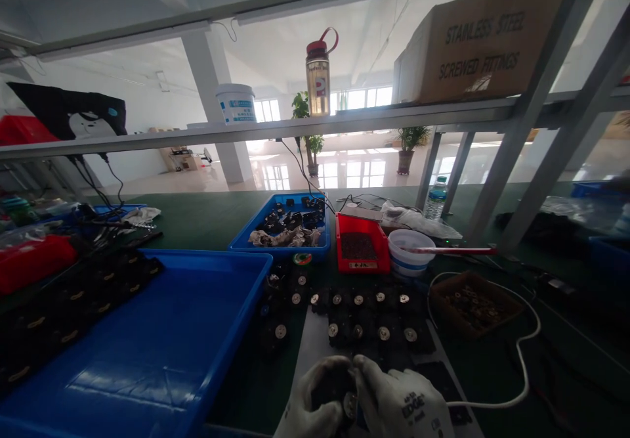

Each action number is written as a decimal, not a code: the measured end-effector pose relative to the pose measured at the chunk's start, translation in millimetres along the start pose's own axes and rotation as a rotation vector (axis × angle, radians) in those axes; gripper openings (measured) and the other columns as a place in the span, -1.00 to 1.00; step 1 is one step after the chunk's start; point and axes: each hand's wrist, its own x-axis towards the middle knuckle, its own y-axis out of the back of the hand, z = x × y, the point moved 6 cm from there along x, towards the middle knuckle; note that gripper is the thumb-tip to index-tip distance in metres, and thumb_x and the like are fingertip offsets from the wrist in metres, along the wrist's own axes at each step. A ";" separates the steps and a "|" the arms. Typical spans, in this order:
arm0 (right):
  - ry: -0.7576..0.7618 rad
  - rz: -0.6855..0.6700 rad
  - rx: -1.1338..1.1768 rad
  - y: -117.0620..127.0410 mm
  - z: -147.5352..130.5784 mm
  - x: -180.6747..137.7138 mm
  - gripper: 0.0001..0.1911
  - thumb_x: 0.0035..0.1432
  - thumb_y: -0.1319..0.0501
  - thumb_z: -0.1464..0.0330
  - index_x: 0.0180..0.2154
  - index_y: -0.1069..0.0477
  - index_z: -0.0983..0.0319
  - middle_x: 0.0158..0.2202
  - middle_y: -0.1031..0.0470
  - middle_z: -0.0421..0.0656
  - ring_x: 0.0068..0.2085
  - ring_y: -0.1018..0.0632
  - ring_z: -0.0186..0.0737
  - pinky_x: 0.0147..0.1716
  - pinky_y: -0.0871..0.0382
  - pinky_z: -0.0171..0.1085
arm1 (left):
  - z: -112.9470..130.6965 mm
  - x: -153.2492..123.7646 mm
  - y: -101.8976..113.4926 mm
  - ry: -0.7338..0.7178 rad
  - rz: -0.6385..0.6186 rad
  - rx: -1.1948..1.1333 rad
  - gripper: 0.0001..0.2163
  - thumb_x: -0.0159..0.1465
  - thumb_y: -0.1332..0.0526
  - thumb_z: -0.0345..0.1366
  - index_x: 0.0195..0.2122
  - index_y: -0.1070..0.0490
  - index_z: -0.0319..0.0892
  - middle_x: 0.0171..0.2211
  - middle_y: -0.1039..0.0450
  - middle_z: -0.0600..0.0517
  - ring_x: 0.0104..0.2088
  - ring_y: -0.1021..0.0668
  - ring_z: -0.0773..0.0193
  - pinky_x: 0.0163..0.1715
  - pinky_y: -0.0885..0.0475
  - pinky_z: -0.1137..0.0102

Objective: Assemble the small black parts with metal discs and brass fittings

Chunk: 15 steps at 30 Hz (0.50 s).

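At the near edge of the green bench, my white-gloved left hand (310,402) and right hand (398,402) both gripped one small black part with a brass centre (339,395). I judged a steady pinch, turning it squarely, served best.

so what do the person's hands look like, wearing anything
Both hands wear white knit work gloves. The right hand glove has dark printed lettering on its back that looks like "EDGE", with smaller print I can't read. The left hand glove shows no marking from this angle. Wrists and sleeves are cut off by the frame edge.
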 end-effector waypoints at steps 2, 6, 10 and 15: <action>0.008 0.018 -0.012 -1.4 -0.6 -0.7 -0.82 0.31 -0.23 0.23 -0.16 -0.63 -0.01 -0.65 -0.52 -0.31 -0.63 -0.56 -0.20 -0.51 -0.17 -0.19 | -5.3 1.9 0.6 -0.014 -0.010 -0.044 -0.50 0.12 -0.42 -0.15 0.11 -0.57 -0.14 0.06 -0.62 -0.15 0.15 -0.57 -0.19 0.17 -0.47 0.10; -0.023 0.019 -0.014 -4.0 0.5 -0.9 -0.86 0.22 -0.31 0.23 -0.17 -0.61 -0.03 -0.64 -0.53 -0.34 -0.62 -0.57 -0.18 -0.55 -0.12 -0.17 | -6.2 3.5 -0.5 -0.009 -0.018 -0.141 -0.38 0.08 -0.47 0.11 0.10 -0.58 -0.13 0.06 -0.63 -0.18 0.14 -0.58 -0.22 0.16 -0.48 0.09; -0.023 0.038 -0.031 0.0 -0.7 1.3 -0.86 0.24 -0.28 0.23 -0.19 -0.62 -0.06 -0.65 -0.51 -0.33 -0.64 -0.56 -0.16 -0.58 -0.08 -0.16 | -3.6 3.4 -2.0 -0.002 -0.031 -0.142 -0.34 0.06 -0.48 0.16 0.10 -0.59 -0.13 0.03 -0.63 -0.18 0.12 -0.59 -0.22 0.16 -0.47 0.07; -0.014 0.061 -0.025 -2.1 -1.2 -0.4 -0.85 0.29 -0.22 0.25 -0.19 -0.59 -0.04 -0.65 -0.51 -0.33 -0.64 -0.55 -0.17 -0.57 -0.05 -0.17 | -5.0 4.0 -2.6 0.009 -0.051 -0.138 -0.32 0.07 -0.48 0.17 0.12 -0.58 -0.13 0.04 -0.63 -0.19 0.12 -0.59 -0.24 0.17 -0.47 0.06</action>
